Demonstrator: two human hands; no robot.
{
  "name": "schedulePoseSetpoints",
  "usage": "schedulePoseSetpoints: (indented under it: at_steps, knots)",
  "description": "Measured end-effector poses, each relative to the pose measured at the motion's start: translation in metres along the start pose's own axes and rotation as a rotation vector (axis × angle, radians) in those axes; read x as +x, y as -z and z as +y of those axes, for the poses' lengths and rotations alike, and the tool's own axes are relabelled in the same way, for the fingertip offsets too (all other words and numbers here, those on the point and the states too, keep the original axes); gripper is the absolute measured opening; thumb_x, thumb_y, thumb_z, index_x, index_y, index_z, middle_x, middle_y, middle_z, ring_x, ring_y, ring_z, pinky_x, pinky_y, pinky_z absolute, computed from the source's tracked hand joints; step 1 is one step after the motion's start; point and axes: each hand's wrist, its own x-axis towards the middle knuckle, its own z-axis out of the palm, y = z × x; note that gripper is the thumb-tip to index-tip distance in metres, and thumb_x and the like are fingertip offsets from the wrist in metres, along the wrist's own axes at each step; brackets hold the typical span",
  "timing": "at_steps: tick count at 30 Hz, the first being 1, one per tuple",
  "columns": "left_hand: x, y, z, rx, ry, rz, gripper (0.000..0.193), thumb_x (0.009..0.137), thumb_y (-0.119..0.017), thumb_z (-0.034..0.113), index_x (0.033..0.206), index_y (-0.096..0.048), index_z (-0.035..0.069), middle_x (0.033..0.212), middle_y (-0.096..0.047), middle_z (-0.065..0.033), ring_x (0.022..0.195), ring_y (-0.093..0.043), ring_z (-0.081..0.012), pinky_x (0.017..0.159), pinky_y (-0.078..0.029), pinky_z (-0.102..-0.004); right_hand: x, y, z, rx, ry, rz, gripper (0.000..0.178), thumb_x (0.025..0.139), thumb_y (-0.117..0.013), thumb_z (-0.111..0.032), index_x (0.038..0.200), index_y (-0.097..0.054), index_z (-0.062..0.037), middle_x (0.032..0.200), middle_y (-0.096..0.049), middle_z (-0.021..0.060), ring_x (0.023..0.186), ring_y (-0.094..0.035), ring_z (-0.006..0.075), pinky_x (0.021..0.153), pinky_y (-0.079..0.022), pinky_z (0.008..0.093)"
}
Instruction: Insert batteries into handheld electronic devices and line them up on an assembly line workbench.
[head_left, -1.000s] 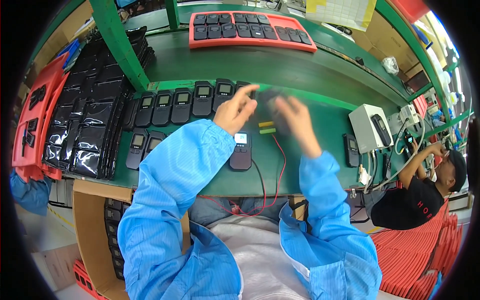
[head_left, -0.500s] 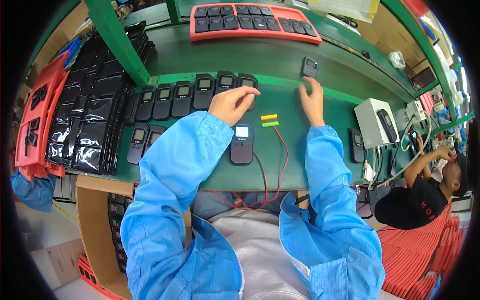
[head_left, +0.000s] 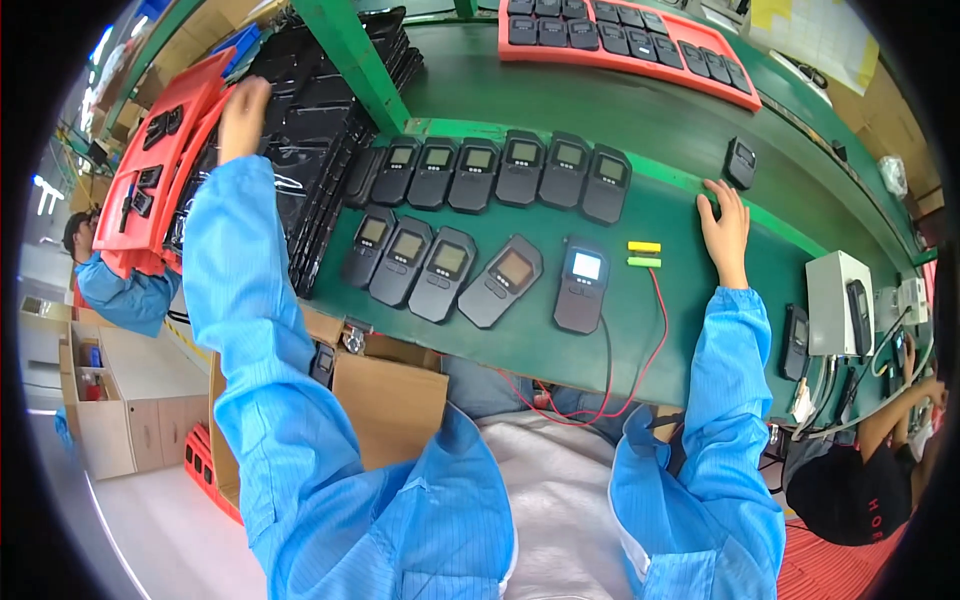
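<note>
My left hand (head_left: 243,118) is blurred at the far left, over the edge between a red tray (head_left: 122,205) and a stack of glossy black trays (head_left: 300,95). Its fingers are smeared, and I see nothing held. My right hand (head_left: 725,235) rests on the green bench with fingers spread and empty, just short of a small black device (head_left: 741,162). Between my arms lies a black handheld meter (head_left: 580,290) with a lit screen. A red wire (head_left: 664,325) runs from a green battery (head_left: 645,262), which lies beside a yellow battery (head_left: 645,246).
Several dark-screened meters (head_left: 445,268) stand in two rows left of the lit one. A red tray of black devices (head_left: 640,62) sits at the back. A grey box (head_left: 838,290) stands at right; a cardboard box (head_left: 388,410) is below the bench. A co-worker (head_left: 850,490) sits far right.
My left hand has swung from above the meters out to the far left. My right hand stays by the small device. The view has turned left, shifting the bench rightward.
</note>
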Motion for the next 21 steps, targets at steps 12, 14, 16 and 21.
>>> schedulePoseSetpoints:
  at_steps: [12,14,16,21]
  knots:
    - [-0.053,-0.075,-0.068,0.688,0.444,-0.555,0.067,0.093,-0.033,0.072,0.152,-0.026,0.042,0.163,-0.019,0.0085,0.152,-0.009,-0.0246,0.111,-0.002,-0.0727,0.004,0.017,0.002,-0.001,-0.058,-0.010,0.025,0.093,-0.062,-0.025,0.114,-0.069,-0.0113,0.124,-0.064,0.0128,0.119,-0.056,0.0308,0.101,-0.044,0.0389]
    - [-0.071,-0.085,-0.074,0.565,0.520,-0.473,0.067,0.092,-0.033,0.073,0.152,-0.026,0.043,0.163,-0.019,0.0085,0.152,-0.008,-0.0246,0.111,0.000,-0.0724,0.004,0.015,-0.006,0.039,-0.074,-0.021,0.025,0.094,-0.062,-0.025,0.114,-0.068,-0.0106,0.121,-0.065,0.0126,0.117,-0.057,0.0307,0.100,-0.044,0.0391]
    - [-0.076,-0.090,-0.062,0.566,0.518,-0.477,0.068,0.093,-0.032,0.073,0.153,-0.025,0.042,0.164,-0.018,0.0081,0.152,-0.008,-0.0249,0.111,0.001,-0.0722,0.007,0.016,-0.004,0.047,-0.084,-0.032,0.026,0.094,-0.062,-0.025,0.114,-0.068,-0.0102,0.120,-0.066,0.0125,0.115,-0.058,0.0306,0.100,-0.044,0.0392]
    - [-0.081,-0.090,-0.052,0.507,0.523,-0.509,0.069,0.093,-0.030,0.072,0.154,-0.024,0.041,0.164,-0.017,0.0062,0.153,-0.006,-0.0263,0.111,0.003,-0.0718,0.002,0.012,-0.003,0.005,-0.078,-0.033,0.027,0.095,-0.061,-0.026,0.116,-0.067,-0.0100,0.119,-0.066,0.0125,0.116,-0.058,0.0308,0.099,-0.044,0.0389]
